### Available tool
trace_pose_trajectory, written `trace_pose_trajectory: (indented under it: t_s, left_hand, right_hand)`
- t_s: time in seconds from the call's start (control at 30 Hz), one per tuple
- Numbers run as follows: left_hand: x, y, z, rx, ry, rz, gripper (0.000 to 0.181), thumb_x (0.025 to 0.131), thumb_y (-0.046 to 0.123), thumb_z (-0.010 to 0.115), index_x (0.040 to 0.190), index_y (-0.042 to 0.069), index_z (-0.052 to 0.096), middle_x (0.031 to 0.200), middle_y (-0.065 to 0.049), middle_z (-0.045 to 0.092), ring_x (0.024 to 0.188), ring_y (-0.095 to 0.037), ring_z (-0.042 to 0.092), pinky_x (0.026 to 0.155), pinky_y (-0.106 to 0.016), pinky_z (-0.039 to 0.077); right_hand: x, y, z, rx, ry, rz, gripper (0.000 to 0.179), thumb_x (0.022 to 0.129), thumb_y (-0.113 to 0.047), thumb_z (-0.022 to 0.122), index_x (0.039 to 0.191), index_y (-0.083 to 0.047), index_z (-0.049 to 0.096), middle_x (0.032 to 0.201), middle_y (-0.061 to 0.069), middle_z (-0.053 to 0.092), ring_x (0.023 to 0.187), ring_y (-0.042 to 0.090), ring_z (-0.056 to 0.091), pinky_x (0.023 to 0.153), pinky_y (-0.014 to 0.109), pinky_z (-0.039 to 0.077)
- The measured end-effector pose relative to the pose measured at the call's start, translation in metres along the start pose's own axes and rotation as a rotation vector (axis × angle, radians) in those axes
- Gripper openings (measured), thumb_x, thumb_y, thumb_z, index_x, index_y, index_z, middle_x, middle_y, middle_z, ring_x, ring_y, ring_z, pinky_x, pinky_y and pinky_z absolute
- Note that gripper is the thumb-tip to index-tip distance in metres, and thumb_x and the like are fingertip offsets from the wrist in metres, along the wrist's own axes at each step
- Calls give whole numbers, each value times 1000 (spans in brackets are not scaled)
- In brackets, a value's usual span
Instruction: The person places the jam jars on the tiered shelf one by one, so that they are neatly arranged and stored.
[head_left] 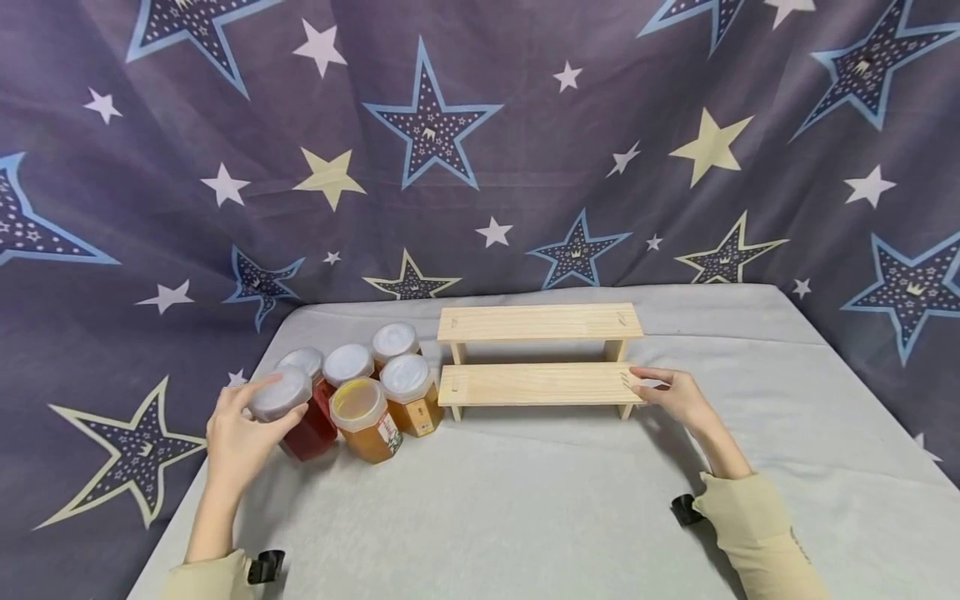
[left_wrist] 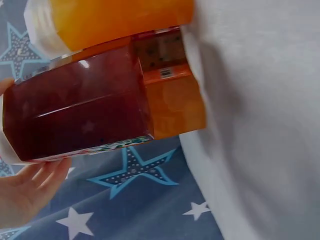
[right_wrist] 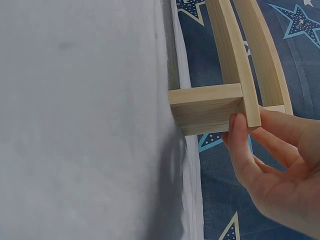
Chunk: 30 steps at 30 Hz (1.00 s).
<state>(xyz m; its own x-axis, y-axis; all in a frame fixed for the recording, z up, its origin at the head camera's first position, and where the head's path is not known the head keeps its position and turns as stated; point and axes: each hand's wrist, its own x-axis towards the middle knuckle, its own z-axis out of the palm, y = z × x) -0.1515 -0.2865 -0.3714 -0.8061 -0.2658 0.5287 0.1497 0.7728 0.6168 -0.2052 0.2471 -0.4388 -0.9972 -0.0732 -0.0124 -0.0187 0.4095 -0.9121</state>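
Observation:
My left hand [head_left: 240,433] grips a dark red jar [head_left: 309,437] round its whitish lid, thumb on the near side and fingers on the far side. In the left wrist view the jar [left_wrist: 82,105] overlaps an orange jar [left_wrist: 175,102], and its base ends short of the cloth. At the other side, my right hand [head_left: 678,396] pinches the right end of the lower board of a two-step wooden rack [head_left: 536,385]. The right wrist view has the thumb [right_wrist: 239,135] under the board's end and the fingers over its top.
Several lidded jars cluster left of the rack, among them an amber jar with a yellowish lid [head_left: 358,404] in front and a white-lidded jar [head_left: 408,379] close to the rack. Grey cloth [head_left: 510,508] covers the table, and a star-patterned curtain [head_left: 525,125] hangs behind it.

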Motion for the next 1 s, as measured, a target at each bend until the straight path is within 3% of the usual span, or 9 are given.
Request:
trace_pose_trajectory:
  t_s: [0.17, 0.27, 0.4, 0.57, 0.8, 1.0]
  left_hand:
    - [7, 6, -5, -37, 49, 24, 46, 61, 13, 77, 105, 7, 63, 93, -16, 48, 85, -28, 46, 70, -40, 32]
    - [12, 3, -5, -88, 80, 33, 45, 61, 16, 76, 105, 11, 64, 92, -11, 47, 84, -22, 45, 68, -32, 33]
    - [16, 11, -8, -74, 102, 42, 45, 61, 15, 77, 104, 10, 64, 90, -7, 46, 82, -14, 42, 63, -23, 32]
    - [22, 28, -12, -31, 96, 25, 47, 61, 13, 78, 105, 9, 63, 88, 2, 42, 80, -6, 37, 64, -22, 30]
    - [33, 37, -12, -43, 98, 34, 47, 60, 12, 77, 105, 9, 64, 86, 0, 41, 79, -4, 35, 64, -23, 29]
    - [40, 47, -13, -72, 110, 38, 46, 61, 14, 77, 105, 10, 64, 85, 13, 37, 79, -1, 35, 64, -21, 28]
  right_hand:
    - [1, 1, 1, 4, 0, -3, 41, 84, -9, 58, 119, 11, 48, 111, 31, 53, 65, 1, 59, 66, 24, 49]
    - [1, 1, 1, 1, 4, -7, 41, 83, -9, 59, 118, 11, 49, 109, 31, 53, 65, 2, 59, 66, 26, 50]
    - [2, 1, 2, 2, 3, -10, 42, 83, -9, 59, 118, 11, 49, 109, 31, 54, 66, 3, 60, 66, 26, 50]
    - [1, -1, 2, 5, -1, -3, 42, 83, -9, 59, 119, 10, 48, 109, 31, 53, 66, 3, 60, 66, 27, 50]
    - [0, -3, 1, 8, -5, 0, 42, 84, -9, 58, 119, 11, 48, 107, 32, 54, 66, 4, 61, 67, 29, 50]
    - [-1, -3, 1, -5, 1, 5, 42, 84, -10, 58, 120, 10, 48, 109, 30, 54, 65, 4, 60, 65, 27, 50]
